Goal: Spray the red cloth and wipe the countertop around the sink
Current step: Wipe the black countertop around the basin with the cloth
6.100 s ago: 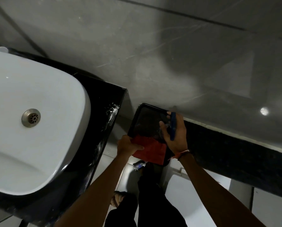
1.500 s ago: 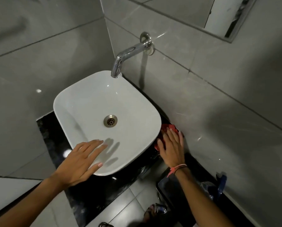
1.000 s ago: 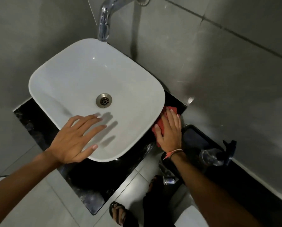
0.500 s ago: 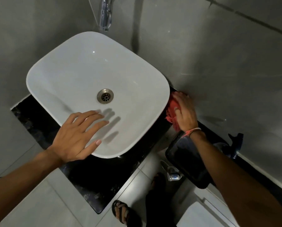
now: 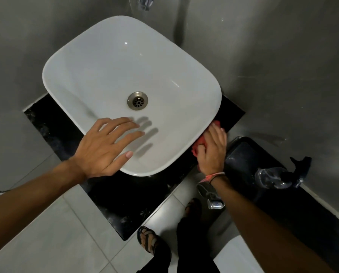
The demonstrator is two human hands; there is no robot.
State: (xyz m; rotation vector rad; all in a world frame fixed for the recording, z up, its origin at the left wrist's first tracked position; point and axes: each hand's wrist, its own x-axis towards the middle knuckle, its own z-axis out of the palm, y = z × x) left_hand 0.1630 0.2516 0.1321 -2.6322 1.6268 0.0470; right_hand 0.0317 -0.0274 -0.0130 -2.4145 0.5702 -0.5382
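A white basin (image 5: 113,71) sits on a black countertop (image 5: 125,196). My right hand (image 5: 212,152) presses the red cloth (image 5: 199,143) onto the countertop at the basin's right side, close under its rim; most of the cloth is hidden beneath my palm. My left hand (image 5: 107,148) rests flat with spread fingers on the basin's front rim, holding nothing. A clear spray bottle (image 5: 273,177) with a dark trigger lies on the dark ledge to the right, away from both hands.
A black tray-like lid (image 5: 241,160) sits just right of my right hand. Grey tiled walls close in behind and on both sides. The tap's tip (image 5: 145,1) shows at the top. My sandalled foot (image 5: 149,240) stands on the pale floor tiles below.
My right hand has slid the red cloth from the back right corner by the wall toward the front along the basin's right side. The left hand stays on the rim.
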